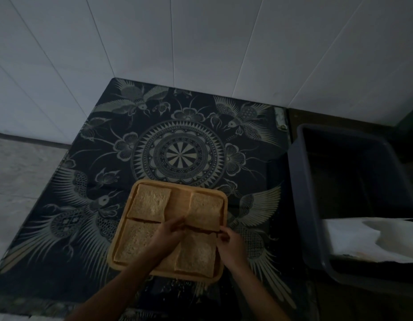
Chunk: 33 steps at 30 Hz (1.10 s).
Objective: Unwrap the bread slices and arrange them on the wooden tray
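A square wooden tray [177, 194] lies on the dark patterned cloth, low in the middle of the view. Several bread slices lie on it: one at the far left [150, 202], one at the near left [135, 244], one at the near right [197, 256]. A further slice at the far right [206, 210] is tilted, its near edge raised. My left hand [167, 232] pinches that edge at its left corner. My right hand [228, 242] pinches the same edge at its right corner.
The cloth [177, 147] with birds and a round medallion covers the table up to a white tiled wall. A dark plastic bin [300, 205] stands to the right, with white wrapping [363, 242] inside. Crumbs lie in front of the tray.
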### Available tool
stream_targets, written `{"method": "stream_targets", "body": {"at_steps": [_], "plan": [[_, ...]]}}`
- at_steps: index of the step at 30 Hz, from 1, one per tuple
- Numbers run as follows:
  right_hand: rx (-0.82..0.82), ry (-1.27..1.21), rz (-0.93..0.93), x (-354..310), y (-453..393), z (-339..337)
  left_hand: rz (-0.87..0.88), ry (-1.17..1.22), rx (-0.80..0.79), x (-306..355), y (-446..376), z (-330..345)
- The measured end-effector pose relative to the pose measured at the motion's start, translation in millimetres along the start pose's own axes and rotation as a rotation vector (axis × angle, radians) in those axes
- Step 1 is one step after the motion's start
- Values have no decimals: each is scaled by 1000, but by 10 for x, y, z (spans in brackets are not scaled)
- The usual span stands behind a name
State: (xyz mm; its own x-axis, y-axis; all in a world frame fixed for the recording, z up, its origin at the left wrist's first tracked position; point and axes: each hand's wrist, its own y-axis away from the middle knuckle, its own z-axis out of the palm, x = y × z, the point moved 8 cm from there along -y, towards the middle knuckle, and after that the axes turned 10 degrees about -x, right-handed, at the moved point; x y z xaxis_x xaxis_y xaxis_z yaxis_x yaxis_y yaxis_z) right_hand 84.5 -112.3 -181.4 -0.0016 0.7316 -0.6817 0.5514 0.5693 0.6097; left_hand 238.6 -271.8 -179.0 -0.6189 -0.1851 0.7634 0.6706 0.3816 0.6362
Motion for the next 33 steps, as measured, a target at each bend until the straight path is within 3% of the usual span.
{"method": "stream_targets", "body": {"at_steps": [27, 33], "plan": [[-79, -83, -11, 5, 11, 27, 37, -37, 21, -39, -33, -22], [42, 98, -52, -232, 113, -122, 107, -183, 133, 259, 66, -253]]}}
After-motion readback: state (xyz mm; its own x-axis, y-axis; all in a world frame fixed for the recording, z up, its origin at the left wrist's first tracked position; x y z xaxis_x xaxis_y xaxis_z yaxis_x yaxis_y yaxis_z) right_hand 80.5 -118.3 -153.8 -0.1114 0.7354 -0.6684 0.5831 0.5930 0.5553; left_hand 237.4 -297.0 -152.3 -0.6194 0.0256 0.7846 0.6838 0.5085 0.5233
